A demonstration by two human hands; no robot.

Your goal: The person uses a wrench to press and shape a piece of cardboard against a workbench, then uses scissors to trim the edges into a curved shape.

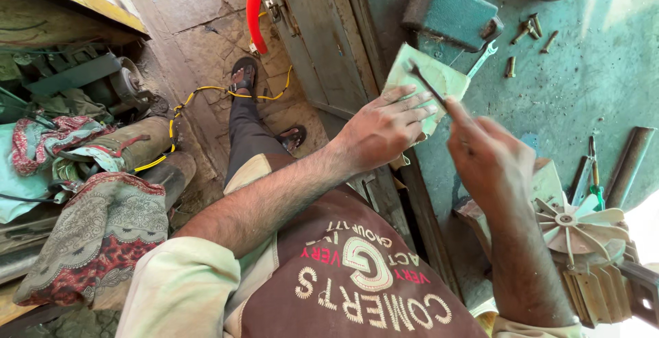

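Sandpaper sheet (431,77): pale green, lies flat on the teal desk (590,70) just below the blue-green vise (449,12), which serves as the landmark.
Left hand (383,129): palm down on the sheet's lower left part, fingers (412,105) spread flat and pressing it to the desk, closed around nothing.
Right hand (487,149): below and right of the vise, fingers pinched narrow on the near end of a thin dark metal strip (427,84).
Metal strip: slants across the sheet, far end toward the vise, touching the paper.
Small spanner (482,59): on the desk just right of the sheet, below the vise.
Bolts (530,32): loose, scattered right of the vise.
Fan impeller (576,225): pale, on a finned motor body, well below the vise near the right wrist.
Green-handled tool (596,173): well below and right of the vise.
Red hose (255,5): left of the vise, beyond the desk edge.
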